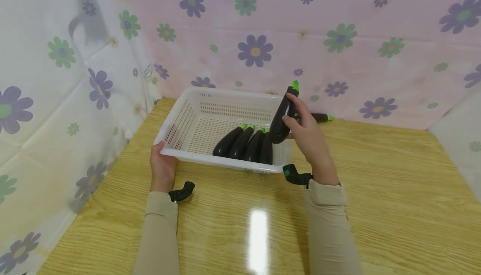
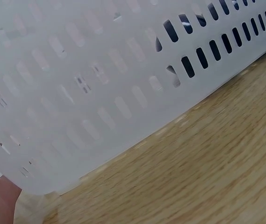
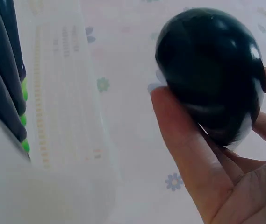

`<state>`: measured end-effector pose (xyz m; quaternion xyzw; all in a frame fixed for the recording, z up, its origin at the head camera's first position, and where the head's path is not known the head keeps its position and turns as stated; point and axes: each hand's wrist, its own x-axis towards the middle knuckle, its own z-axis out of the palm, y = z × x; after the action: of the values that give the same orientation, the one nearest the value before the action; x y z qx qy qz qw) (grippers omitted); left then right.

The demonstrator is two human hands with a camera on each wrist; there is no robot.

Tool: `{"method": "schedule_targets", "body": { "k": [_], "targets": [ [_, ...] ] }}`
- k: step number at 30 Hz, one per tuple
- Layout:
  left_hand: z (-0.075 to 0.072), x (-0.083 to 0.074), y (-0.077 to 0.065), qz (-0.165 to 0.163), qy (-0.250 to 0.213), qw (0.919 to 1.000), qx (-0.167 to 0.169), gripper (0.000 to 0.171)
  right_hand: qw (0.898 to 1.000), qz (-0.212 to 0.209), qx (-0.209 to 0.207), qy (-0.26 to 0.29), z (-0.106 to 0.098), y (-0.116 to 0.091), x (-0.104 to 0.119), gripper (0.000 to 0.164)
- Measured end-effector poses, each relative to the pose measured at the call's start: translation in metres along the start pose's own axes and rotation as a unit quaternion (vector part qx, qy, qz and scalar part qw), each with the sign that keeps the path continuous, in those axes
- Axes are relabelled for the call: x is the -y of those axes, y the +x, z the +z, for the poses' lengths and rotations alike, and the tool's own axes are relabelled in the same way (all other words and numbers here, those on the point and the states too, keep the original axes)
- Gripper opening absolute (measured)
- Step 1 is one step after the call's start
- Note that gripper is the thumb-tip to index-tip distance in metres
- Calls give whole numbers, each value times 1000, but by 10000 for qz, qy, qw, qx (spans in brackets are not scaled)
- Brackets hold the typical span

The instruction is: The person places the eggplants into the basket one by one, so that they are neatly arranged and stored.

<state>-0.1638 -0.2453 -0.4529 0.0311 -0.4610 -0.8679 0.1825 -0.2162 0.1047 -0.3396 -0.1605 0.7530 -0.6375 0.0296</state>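
A white plastic basket (image 1: 218, 159) with slotted walls stands on the table. My left hand (image 1: 162, 170) grips its near left corner, the thumb over the rim; the left wrist view shows mostly the basket's slotted side wall (image 2: 104, 93). Inside, several dark glossy eggplants (image 1: 240, 145) with green stem ends lie side by side toward the right. Above the basket's right end, my right hand (image 1: 308, 137) holds another eggplant (image 1: 279, 120) between thumb and fingers, its green stem end up. The right wrist view shows this eggplant's rounded end (image 3: 207, 70) close up.
One more eggplant (image 1: 319, 117) lies on the wooden table (image 1: 383, 183) behind my right hand, partly hidden by it. Flower-printed cloth (image 1: 255, 24) hangs along the back and both sides of the table.
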Motion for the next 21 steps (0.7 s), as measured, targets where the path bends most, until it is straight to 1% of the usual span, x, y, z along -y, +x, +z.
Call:
{"method": "schedule_targets", "body": {
  "k": [2, 7, 11, 17, 21],
  "targets": [
    [0, 0, 0, -1, -10, 10000, -14, 50, 9999, 11, 50, 103, 4, 0, 1, 50],
    [1, -1, -1, 13, 51, 10000, -51, 50, 9994, 63, 186, 295, 14, -5, 15, 52],
    [3, -2, -1, -3, 7, 10000, -53, 50, 9990, 40, 184, 412, 21, -9, 24, 51],
    [4, -3, -1, -66, 74, 9999, -50, 50, 9963, 17, 220, 834, 33, -8, 25, 52],
    [3, -3, -2, -66, -4, 9999, -123, 50, 9951, 3, 262, 958, 42, -8, 25, 52]
  ]
}}
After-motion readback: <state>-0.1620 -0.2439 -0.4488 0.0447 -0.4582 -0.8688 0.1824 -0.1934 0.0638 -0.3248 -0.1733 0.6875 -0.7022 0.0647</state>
